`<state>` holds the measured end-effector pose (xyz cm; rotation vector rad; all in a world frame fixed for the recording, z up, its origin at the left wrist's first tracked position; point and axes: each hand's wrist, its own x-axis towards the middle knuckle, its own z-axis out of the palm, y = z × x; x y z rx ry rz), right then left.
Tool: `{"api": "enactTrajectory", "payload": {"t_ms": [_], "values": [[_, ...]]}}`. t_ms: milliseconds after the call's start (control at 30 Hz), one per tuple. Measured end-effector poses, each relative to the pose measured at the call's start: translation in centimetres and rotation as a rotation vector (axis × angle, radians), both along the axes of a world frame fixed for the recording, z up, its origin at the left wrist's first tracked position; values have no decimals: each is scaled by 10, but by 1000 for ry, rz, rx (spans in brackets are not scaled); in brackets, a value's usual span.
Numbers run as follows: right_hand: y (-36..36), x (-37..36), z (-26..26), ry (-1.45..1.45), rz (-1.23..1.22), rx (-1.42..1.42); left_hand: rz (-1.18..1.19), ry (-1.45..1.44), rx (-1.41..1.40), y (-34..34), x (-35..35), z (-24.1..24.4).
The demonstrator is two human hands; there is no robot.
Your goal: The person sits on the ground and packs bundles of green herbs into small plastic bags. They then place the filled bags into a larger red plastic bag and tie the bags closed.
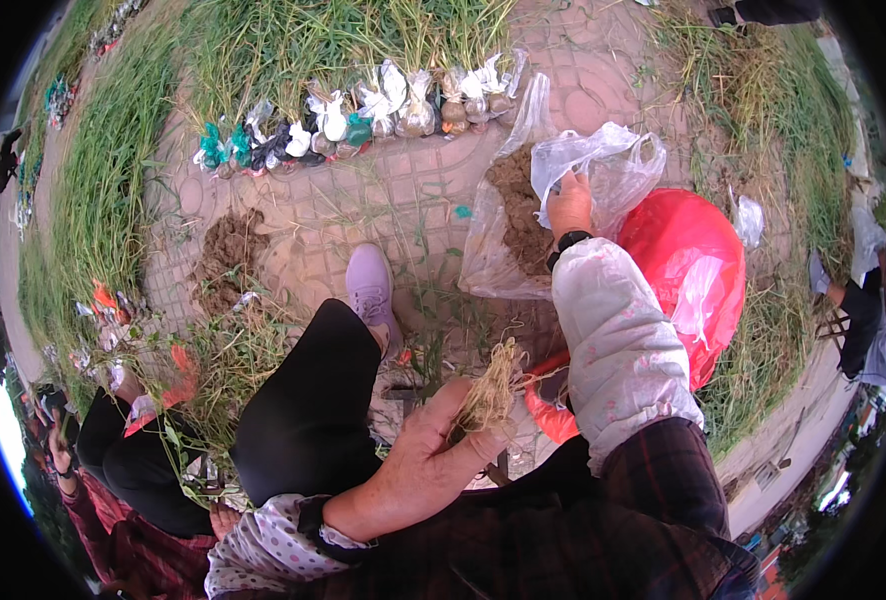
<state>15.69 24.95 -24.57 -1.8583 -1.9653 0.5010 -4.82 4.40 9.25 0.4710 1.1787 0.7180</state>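
Observation:
My left hand (432, 454) is closed around a bundle of pale, stringy plant roots (492, 386), their ends pointing up and away from me. Further out, my right hand (569, 202) grips the edge of a thin white plastic bag (589, 154). That bag lies partly over a clear plastic bag (488, 262), spread flat on the paving. Wet brown mud (522, 217) sits on the clear plastic, just left of my right hand. The tips of my right fingers are partly hidden by the white film.
A red plastic bag (683, 277) bulges beside my right forearm. Another mud heap (229, 259) lies at left. Several grass bundles with bagged roots (417, 105) line the brick paving (420, 169). A person in a plaid sleeve (94, 525) sits at left; another person's leg (855, 322) shows at right.

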Motion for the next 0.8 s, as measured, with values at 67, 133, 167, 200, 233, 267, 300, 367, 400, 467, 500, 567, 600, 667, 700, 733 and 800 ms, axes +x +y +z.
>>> {"api": "enactTrajectory", "payload": {"t_ms": [67, 133, 167, 200, 233, 267, 300, 367, 400, 467, 500, 567, 600, 667, 700, 733, 800], "values": [[-1, 1, 2, 34, 8, 18, -9, 12, 3, 6, 0, 4], [-4, 3, 6, 56, -8, -1, -2, 7, 21, 6, 3, 5], [-6, 4, 10, 61, -25, -26, 12, -3, 42, 2, 5, 1], [-6, 5, 14, 66, -43, -49, 26, -14, 64, -1, 7, -2], [-6, 4, 18, 62, -53, -37, 23, -4, 67, -2, 7, -3], [-6, 6, 24, 53, -64, -23, 19, 1, 71, -3, 8, -3], [-7, 7, 31, 44, -75, -7, 15, 5, 76, -4, 9, -2], [1, 10, 47, 290, -113, -90, 44, -2, 69, -2, 10, 4], [6, 12, 57, 411, -129, -129, 61, 6, 103, -2, 11, 3], [13, 6, 86, 1097, -346, -493, 93, 59, 116, -5, 13, 2], [18, 4, 104, 1441, -443, -678, 77, 136, 149, -6, 11, -1], [18, 7, 127, 1675, -98, -780, 126, 145, 220, -7, 9, -5], [17, 1, 150, 1750, 50, -817, 126, 173, 264, -8, 8, -8], [1, -13, 187, 1756, 192, -702, 161, 135, 253, -8, 8, 0], [-12, -19, 208, 1838, 170, -723, 183, 120, 245, -9, 7, 3], [-23, -23, 226, 1839, 229, -692, 217, 82, 250, -10, 8, 7], [-41, -29, 262, 1843, 301, -679, 247, 46, 291, -12, 7, 6]]}}
